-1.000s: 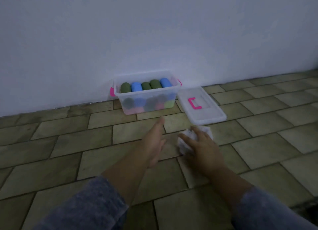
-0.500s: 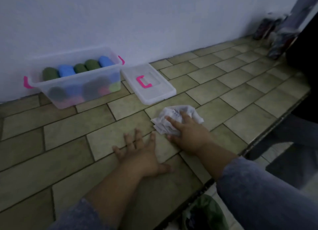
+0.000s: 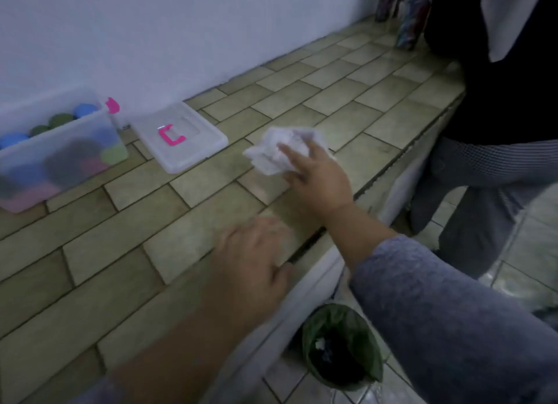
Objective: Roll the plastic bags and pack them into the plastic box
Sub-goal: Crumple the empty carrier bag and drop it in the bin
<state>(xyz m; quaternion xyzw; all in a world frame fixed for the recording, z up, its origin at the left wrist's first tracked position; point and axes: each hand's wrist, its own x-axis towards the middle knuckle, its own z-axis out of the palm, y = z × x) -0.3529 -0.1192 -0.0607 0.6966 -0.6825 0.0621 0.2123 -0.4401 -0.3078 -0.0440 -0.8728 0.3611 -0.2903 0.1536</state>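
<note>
As before, right hand [image 3: 317,177] gripping bag [image 3: 280,153]

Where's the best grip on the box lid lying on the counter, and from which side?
Probably by the near long edge of the lid, coming from the front. It lies flat on the tiled counter, its pink handle folded flush into the top, so the raised rim offers more purchase. The plastic box crowds its left side; the right hand rests on the white bag.
</note>
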